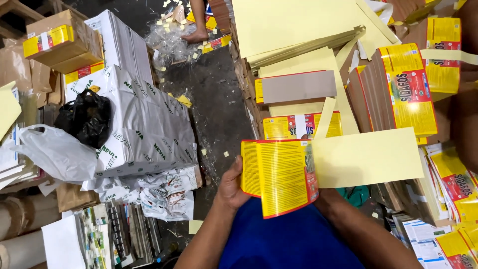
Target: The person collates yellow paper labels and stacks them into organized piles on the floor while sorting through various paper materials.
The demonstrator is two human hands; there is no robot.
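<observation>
Left hand (pixel 232 185) grips the near edge of a yellow-and-red printed carton sleeve (pixel 279 175), fingers curled round it, held just above the blue lap (pixel 289 244). Right hand is hidden behind that sleeve (grip impossible to tell), its forearm (pixel 368 234) running in below a pale yellow sheet (pixel 368 157). Stacks of flat cartons (pixel 398 89) lie beyond.

We see a yellow printed sheet (pixel 279 177) with red edging at centre frame, pale yellow paper (pixel 368 157) beside it, white wrapped bundles (pixel 144 124) with green lettering at left, a black bag (pixel 85 117), and blue cloth (pixel 289 239) at the bottom.
</observation>
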